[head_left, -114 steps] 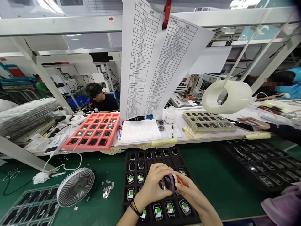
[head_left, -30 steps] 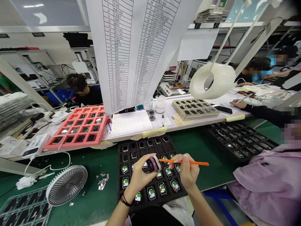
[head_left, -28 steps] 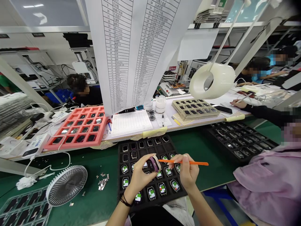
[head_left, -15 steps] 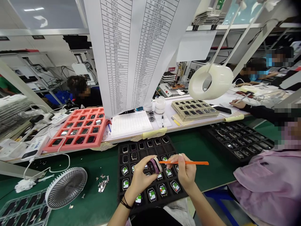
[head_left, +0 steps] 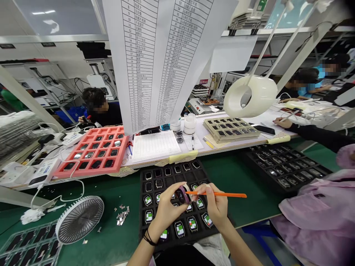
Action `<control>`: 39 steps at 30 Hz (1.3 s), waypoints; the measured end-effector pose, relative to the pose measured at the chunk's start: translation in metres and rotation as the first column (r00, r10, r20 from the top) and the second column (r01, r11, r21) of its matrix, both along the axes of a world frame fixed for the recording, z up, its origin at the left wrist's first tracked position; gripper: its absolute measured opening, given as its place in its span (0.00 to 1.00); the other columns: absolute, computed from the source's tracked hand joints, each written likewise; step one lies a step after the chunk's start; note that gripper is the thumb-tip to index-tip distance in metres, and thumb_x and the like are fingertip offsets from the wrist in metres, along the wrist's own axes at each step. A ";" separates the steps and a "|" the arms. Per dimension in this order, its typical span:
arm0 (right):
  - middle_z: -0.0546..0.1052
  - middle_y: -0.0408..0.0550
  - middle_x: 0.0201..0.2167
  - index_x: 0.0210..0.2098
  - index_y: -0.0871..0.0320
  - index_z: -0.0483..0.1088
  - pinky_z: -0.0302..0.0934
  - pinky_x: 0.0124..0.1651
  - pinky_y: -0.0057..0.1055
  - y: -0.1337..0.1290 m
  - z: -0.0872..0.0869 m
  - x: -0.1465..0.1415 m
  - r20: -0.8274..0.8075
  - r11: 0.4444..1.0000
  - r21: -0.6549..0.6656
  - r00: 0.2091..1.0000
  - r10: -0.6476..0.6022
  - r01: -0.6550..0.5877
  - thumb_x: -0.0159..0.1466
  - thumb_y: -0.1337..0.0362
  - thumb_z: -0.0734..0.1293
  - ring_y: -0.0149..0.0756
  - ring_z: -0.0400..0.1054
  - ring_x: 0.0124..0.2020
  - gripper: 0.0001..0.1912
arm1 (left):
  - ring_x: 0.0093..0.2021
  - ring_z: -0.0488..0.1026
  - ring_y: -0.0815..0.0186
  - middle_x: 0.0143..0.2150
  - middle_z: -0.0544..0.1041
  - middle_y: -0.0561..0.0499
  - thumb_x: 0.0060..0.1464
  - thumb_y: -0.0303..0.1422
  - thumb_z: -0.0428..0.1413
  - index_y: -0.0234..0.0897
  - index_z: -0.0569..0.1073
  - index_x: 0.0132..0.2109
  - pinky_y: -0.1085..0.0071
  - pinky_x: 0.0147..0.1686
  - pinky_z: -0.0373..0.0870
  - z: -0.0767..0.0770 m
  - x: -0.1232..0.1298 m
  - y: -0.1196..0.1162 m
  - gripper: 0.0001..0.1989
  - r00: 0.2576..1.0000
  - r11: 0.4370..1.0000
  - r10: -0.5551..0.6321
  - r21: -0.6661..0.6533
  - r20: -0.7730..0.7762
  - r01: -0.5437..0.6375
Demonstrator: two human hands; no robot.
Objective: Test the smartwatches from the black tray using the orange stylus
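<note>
Your left hand grips purple watch just below frame centre, above black tray. Your right hand pinches orange stick, tip at watch's edge. Fan on worktop, lower left.

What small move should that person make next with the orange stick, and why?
Perhaps ease the orange stick lightly along the edge of the purple piece: the right hand has the stick's tip apparently at that edge, while the left hand grips the piece.
</note>
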State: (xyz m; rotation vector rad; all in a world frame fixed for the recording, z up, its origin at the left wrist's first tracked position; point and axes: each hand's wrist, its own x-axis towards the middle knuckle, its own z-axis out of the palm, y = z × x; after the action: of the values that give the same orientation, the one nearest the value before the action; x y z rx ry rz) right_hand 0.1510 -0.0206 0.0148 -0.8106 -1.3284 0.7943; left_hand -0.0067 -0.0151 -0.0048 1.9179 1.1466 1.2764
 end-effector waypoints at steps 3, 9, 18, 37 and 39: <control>0.75 0.45 0.21 0.30 0.54 0.70 0.68 0.26 0.31 0.001 0.001 0.001 0.101 0.999 0.052 0.995 -0.004 -0.001 0.70 0.62 0.55 0.35 0.72 0.23 0.17 | 0.48 0.76 0.57 0.49 0.78 0.45 0.46 0.23 0.61 0.39 0.72 0.51 0.60 0.49 0.74 -0.001 0.000 -0.001 0.23 1.000 1.000 0.006 0.006 0.005 -0.006; 0.76 0.45 0.22 0.28 0.55 0.71 0.66 0.23 0.29 0.002 0.001 0.004 0.184 0.997 0.074 0.983 -0.002 -0.012 0.70 0.61 0.54 0.33 0.71 0.20 0.19 | 0.48 0.76 0.57 0.49 0.78 0.45 0.45 0.21 0.59 0.39 0.71 0.52 0.59 0.49 0.73 -0.003 0.000 -0.002 0.25 1.000 1.000 0.008 -0.020 0.001 -0.008; 0.80 0.48 0.30 0.28 0.53 0.66 0.68 0.36 0.33 0.005 0.000 0.004 0.226 0.990 -0.079 0.969 -0.099 0.119 0.66 0.59 0.61 0.40 0.75 0.32 0.10 | 0.54 0.68 0.52 0.53 0.70 0.42 0.45 0.23 0.61 0.41 0.72 0.50 0.55 0.49 0.71 0.003 -0.003 0.010 0.22 0.998 0.999 0.040 0.003 -0.040 -0.040; 0.66 0.39 0.24 0.24 0.54 0.52 0.59 0.26 0.26 0.007 -0.015 -0.007 -0.084 0.892 -0.437 0.993 0.085 -0.113 0.55 0.53 0.72 0.28 0.58 0.22 0.23 | 0.32 0.70 0.68 0.46 0.68 0.47 0.52 0.32 0.61 0.45 0.68 0.55 0.69 0.31 0.74 0.007 -0.001 0.003 0.23 0.999 0.997 -0.009 -0.082 0.033 0.012; 0.64 0.38 0.23 0.24 0.54 0.53 0.60 0.27 0.27 0.006 -0.016 -0.008 -0.081 0.896 -0.433 0.994 0.068 -0.097 0.55 0.54 0.72 0.28 0.58 0.23 0.23 | 0.31 0.69 0.68 0.43 0.69 0.49 0.51 0.32 0.62 0.44 0.69 0.55 0.69 0.31 0.73 0.009 0.000 0.003 0.23 1.000 0.997 0.010 -0.072 0.024 -0.008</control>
State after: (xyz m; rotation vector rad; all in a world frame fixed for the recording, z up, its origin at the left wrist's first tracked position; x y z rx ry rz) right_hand 0.1432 -0.0141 -0.0010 -1.0755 -1.1450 1.2036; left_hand -0.0070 -0.0121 0.0041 1.8419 1.1739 1.2428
